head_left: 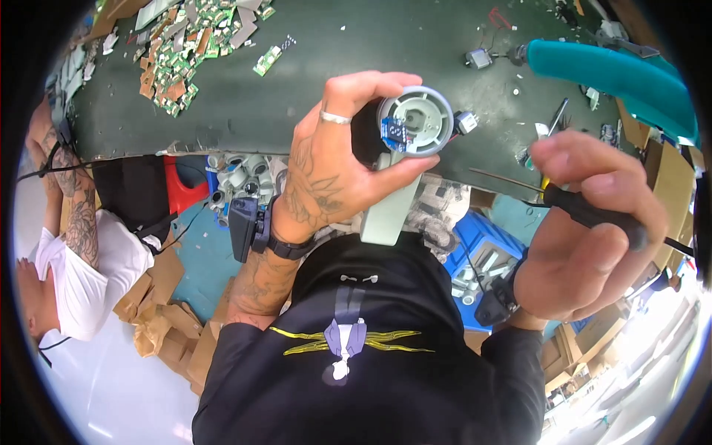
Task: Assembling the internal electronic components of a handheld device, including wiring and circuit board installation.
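Note:
My left hand [319, 163] is wrapped round a grey-green plastic housing [386, 215] with a round head and a flat handle. The head's open end faces up, showing ribs and a small blue circuit board [395, 133] at its inner left. A small boxy part [466, 122] with a red wire sits against the head's right side; whether it is attached, I cannot tell. In my right hand [560, 259], fingers curled round its black handle, is a screwdriver [582, 210]. Its thin shaft points left toward the housing, with the tip apart from it.
Green circuit boards [196, 44] lie heaped at the table's far left. A teal curved tray [608, 74] and a small motor [478, 58] are at the far right. Blue crates [486, 237] of grey parts stand below the table edge. Another person [89, 274] sits at left.

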`<state>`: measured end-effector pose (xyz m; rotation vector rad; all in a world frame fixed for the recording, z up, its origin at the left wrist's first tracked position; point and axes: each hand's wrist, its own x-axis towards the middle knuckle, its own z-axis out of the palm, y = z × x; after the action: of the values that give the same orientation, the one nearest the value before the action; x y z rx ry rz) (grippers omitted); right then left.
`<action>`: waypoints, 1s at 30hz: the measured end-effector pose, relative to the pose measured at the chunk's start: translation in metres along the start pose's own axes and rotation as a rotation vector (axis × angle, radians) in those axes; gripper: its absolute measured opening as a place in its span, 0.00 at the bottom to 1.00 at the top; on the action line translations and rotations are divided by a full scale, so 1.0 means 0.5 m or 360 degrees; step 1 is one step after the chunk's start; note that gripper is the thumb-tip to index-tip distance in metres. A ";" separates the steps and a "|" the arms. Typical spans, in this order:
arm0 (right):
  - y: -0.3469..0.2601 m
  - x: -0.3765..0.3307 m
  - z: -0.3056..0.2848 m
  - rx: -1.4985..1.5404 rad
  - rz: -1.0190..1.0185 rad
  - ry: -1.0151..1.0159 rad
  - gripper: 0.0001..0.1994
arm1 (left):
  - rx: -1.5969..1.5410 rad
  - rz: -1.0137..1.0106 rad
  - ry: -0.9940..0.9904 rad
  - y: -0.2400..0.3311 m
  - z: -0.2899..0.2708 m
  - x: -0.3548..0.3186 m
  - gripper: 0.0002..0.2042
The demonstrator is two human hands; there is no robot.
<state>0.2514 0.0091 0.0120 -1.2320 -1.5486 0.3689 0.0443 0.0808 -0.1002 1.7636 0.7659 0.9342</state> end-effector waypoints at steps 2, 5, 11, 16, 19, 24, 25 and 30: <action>-0.016 -0.008 -0.010 0.0039 0.0273 -0.0070 0.14 | -0.0055 -0.0034 -0.0005 0.001 0.002 -0.004 0.40; -0.002 -0.015 -0.022 -0.0558 0.0355 -0.0451 0.13 | -0.0063 -0.0088 -0.0014 -0.001 -0.001 -0.013 0.41; 0.044 -0.055 0.012 -0.0867 0.0714 -0.0889 0.27 | -0.0068 -0.0077 -0.0029 0.005 0.005 -0.009 0.41; 0.063 -0.058 0.006 -0.0877 0.0682 -0.0914 0.24 | -0.0062 -0.0052 -0.0029 0.002 0.003 -0.003 0.41; 0.070 -0.059 0.004 -0.0922 0.0550 -0.0728 0.22 | -0.0061 -0.0043 -0.0016 0.001 0.002 -0.002 0.41; 0.040 -0.053 0.002 -0.0502 0.0939 -0.0318 0.19 | -0.0030 -0.0065 -0.0007 0.005 0.000 -0.006 0.40; 0.039 -0.054 0.003 -0.0332 0.0988 -0.0206 0.20 | -0.0025 -0.0077 -0.0006 0.005 -0.002 -0.007 0.40; 0.025 -0.036 0.006 -0.0365 0.0735 -0.0203 0.20 | 0.0000 -0.0049 0.0075 0.009 0.005 -0.003 0.37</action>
<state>0.2533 0.0004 -0.0083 -1.7814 -1.4307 0.5882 0.0462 0.0768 -0.0971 1.7305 0.8211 0.9583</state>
